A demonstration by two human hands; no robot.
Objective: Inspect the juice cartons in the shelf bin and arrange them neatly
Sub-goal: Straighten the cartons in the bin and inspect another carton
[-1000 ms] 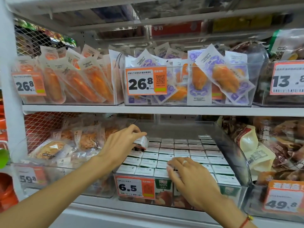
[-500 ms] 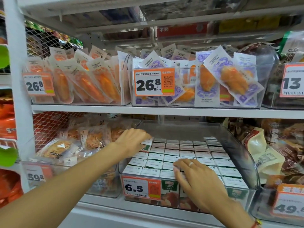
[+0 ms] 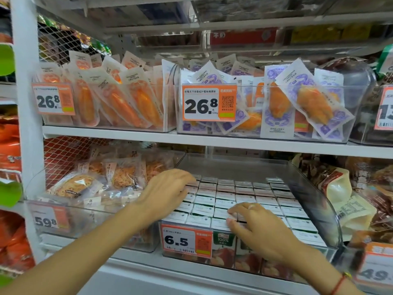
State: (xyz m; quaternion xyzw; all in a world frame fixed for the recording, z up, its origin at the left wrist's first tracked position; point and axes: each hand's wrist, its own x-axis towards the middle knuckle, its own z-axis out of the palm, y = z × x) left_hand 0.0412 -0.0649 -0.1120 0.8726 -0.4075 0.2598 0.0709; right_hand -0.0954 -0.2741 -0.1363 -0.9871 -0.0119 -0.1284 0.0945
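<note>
White store shelves hold clear bins, and the juice cartons (image 3: 244, 195) stand packed in tight rows in the shelf bin (image 3: 314, 201), with bare room only at the back. Left hand (image 3: 168, 192) lies flat on the left rows, grip released. Right hand (image 3: 259, 231) presses front cartons near the front edge, fingers straight.

White metal shop shelving (image 3: 212, 139) with wire-mesh backing (image 3: 61, 45), clear bins of packaged snacks (image 3: 119, 103), orange price tags (image 3: 209, 102).
</note>
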